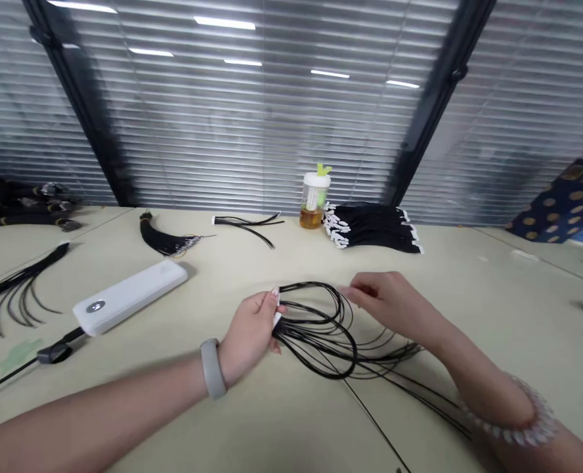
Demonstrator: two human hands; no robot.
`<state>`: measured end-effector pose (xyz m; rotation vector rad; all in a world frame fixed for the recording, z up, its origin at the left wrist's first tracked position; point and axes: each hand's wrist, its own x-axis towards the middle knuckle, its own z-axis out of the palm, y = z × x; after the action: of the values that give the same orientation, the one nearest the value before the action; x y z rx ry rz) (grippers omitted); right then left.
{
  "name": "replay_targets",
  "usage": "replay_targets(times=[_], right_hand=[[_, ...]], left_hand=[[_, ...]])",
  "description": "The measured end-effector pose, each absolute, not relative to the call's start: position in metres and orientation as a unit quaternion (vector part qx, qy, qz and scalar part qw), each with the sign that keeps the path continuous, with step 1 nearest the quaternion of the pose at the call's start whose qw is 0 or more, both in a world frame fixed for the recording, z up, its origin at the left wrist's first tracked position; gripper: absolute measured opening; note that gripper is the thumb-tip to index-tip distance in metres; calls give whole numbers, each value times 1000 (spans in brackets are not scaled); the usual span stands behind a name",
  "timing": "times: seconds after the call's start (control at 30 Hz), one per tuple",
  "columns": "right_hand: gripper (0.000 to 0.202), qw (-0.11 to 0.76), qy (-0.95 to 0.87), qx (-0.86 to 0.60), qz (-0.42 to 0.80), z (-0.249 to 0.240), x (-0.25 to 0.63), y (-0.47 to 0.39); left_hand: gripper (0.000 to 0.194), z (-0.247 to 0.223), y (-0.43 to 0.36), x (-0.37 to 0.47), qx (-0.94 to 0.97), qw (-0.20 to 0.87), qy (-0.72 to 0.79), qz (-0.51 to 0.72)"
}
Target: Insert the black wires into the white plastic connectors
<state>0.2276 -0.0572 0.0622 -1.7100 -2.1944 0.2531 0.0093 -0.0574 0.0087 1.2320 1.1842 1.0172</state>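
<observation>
Seeing the back edge of the desk point(518, 309) running just behind the jar point(312, 200), close to the window blinds point(266, 138). Finding pale surface stretching between the jar and the looped black cable bundle point(296, 334) in front of it, and a broader stretch reaching out to the jar's right, beyond the right forearm. Tracing one desk seam well to the left of the jar and another well to its right.

Gripping the bundle's white connector point(276, 319) in the left hand point(249, 325), in front of the jar and slightly to its left, with thumb and fingers closed around it. Holding the right hand point(392, 302) at the edge of the loops, in front of the jar and to its right, with fingers curled in; being unable to tell whether pinching a strand. Trailing loose strands away from the jar, toward the near right, beside the right forearm.

Noticing amber liquid point(310, 219) sitting low inside the jar, with white and green showing through the wall, beneath a white lid point(317, 179) and a bright green piece point(323, 169). Spotting a gold-dotted blue bag point(560, 203) far to the jar's right; being unable to tell the contents. Seeing a stack of black cables point(377, 226) lying just right of the jar, a short cable piece point(252, 225) to its left, and a white power bank point(134, 295) farther left and forward.
</observation>
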Motion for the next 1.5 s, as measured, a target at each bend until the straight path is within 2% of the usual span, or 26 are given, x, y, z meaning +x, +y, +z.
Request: replay_targets(times=[0.1, 0.23, 0.33, 0.7, 0.8, 1.0, 1.03, 1.13, 1.2, 1.27, 1.33, 1.5], right_hand=[[36, 159, -768, -611, 104, 57, 228, -26], [38, 121, -795, -586, 104, 39, 210, 25], [26, 107, -806, -576, 91, 29, 192, 47], [29, 132, -772, -621, 27, 14, 189, 37], [25, 152, -771, -618, 12, 26, 187, 38], [17, 214, -779, -589, -13, 92, 197, -4], [14, 191, -795, -576, 2, 99, 201, -17], [23, 29, -838, -545, 16, 102, 214, -55], [32, -16, -848, -524, 77, 93, 218, -73], [36, -4, -853, -486, 187, 84, 217, -82], [38, 43, -848, -460, 261, 80, 214, -85], [33, 135, -848, -405, 314, 81, 203, -90]], left_hand=[[41, 10, -60, 10, 555, 538, 496, 396], [44, 8, -62, 11, 580, 534, 480, 383], [45, 6, -60, 11, 575, 537, 483, 385], [45, 5, -58, 12, 569, 561, 461, 386], [43, 6, -58, 12, 551, 566, 468, 397], [41, 8, -57, 10, 506, 556, 491, 440], [41, 8, -57, 9, 498, 564, 489, 441], [44, 8, -56, 10, 477, 583, 486, 442], [45, 7, -56, 10, 475, 580, 490, 444], [44, 8, -56, 10, 482, 575, 490, 444], [42, 8, -57, 9, 490, 571, 490, 441], [40, 12, -59, 9, 500, 550, 508, 435]])
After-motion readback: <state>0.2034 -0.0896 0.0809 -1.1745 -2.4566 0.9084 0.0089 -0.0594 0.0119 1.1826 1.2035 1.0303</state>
